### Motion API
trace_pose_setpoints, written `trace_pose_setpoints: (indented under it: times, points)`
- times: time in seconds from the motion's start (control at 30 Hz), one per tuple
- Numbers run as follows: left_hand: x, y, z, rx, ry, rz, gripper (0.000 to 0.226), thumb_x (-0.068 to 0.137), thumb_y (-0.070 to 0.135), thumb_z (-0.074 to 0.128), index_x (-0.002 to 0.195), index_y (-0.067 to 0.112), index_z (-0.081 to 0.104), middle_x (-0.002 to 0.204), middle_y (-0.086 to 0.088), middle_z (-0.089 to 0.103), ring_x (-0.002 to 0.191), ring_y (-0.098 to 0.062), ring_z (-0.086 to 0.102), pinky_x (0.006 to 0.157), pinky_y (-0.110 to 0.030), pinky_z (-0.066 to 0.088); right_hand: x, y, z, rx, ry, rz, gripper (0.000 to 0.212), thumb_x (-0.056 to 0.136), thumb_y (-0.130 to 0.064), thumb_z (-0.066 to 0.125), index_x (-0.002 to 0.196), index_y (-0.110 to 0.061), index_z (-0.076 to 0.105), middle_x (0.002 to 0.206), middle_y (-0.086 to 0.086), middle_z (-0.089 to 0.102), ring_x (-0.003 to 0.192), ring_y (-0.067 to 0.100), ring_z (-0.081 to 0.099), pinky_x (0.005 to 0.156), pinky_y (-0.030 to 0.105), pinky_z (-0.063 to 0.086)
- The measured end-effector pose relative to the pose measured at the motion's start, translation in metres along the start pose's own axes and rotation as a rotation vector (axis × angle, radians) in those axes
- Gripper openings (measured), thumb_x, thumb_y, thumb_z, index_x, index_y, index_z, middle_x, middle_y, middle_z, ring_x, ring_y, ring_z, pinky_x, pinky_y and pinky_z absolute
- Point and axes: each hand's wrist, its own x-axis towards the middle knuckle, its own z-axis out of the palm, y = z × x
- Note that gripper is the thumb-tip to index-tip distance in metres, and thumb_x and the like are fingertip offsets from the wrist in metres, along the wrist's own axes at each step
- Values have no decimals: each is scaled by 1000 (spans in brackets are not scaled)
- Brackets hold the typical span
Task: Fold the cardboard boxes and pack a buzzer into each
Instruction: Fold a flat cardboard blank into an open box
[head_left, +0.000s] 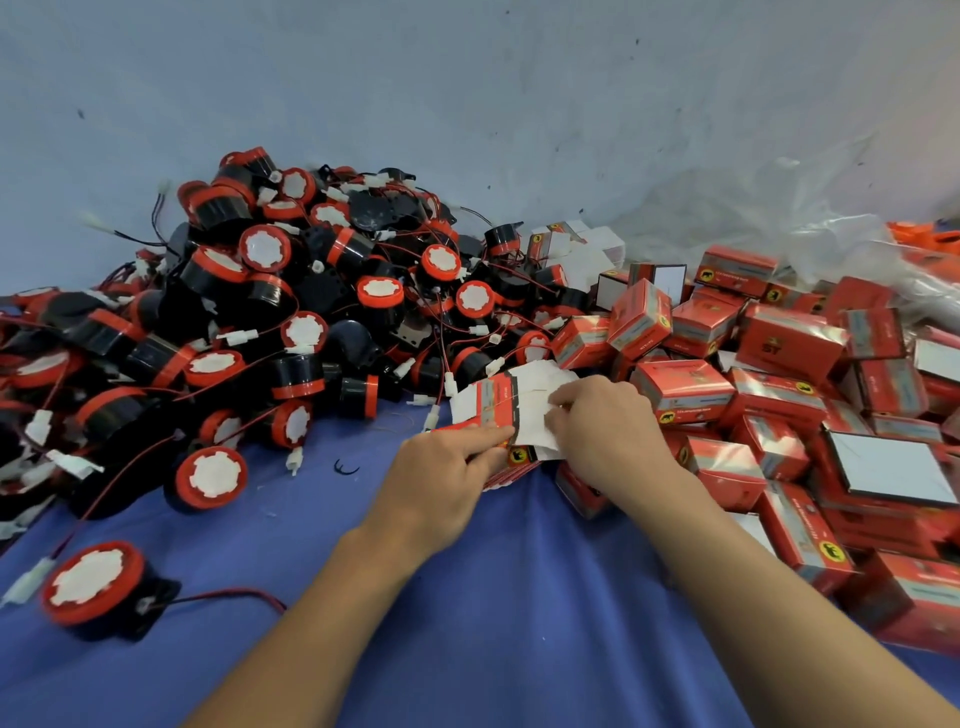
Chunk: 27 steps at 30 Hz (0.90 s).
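Head view: left grip (441, 467) clamped round stack of flat boxes (498, 410) at mid blue-clothed desk (493, 597), between buzzer heap (285, 291) on left and folded boxes (779, 374) on right. Right grip (608, 426) pinching white flap atop same stack. Lone buzzer (93, 582) near left edge.

The table (156, 675) is covered by a blue cloth (467, 597), which is creased into soft folds running toward the near edge. Near the middle of the view a small dark curved scrap (345, 468) lies on the cloth, thin and hook-shaped and too small to identify. Behind stands a pale grey-blue wall (467, 93) flecked with dark specks. At the right rear a crumpled sheet of clear plastic (779, 223) lies against it, with some orange objects (919, 234) at the far right edge, blurred and partly cut off.
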Motion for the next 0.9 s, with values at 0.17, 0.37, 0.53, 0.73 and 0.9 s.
trace_pose_setpoints:
  times: [0.17,0.37,0.53,0.73,0.9]
  points:
    - [-4,-5,-1,-226,155,-58,27,105,21,60,124,34,75,107,31,73,104,1,68,77,-9,51,8,3,-23,233,-154,40,33,92,-10,55,112,-26,76,116,4,73,94,24,71,86,37,60]
    - [-1,-2,-14,-703,276,-109,33,107,12,53,107,34,76,103,12,80,98,-5,75,75,-14,56,8,-8,-4,393,45,46,18,96,-27,61,110,-27,72,104,-5,75,87,22,71,85,39,60]
    - [0,2,-21,-770,323,-82,48,107,8,49,93,40,82,101,10,80,98,-4,74,73,-12,56,16,-10,14,201,52,-8,18,96,-44,55,94,-29,65,83,-5,63,80,25,55,70,39,50]
    - [2,-19,-49,-92,250,151,27,91,12,70,102,34,82,99,31,73,99,17,63,82,0,46,32,-3,6,203,137,76,25,97,-29,57,76,-24,69,80,1,69,79,30,64,67,33,43]
    - [-1,-11,-41,222,317,232,27,76,2,82,76,29,79,77,25,70,90,-1,64,78,-22,55,34,3,6,390,140,119,24,96,-17,55,92,-20,78,86,4,74,79,29,68,75,42,59]
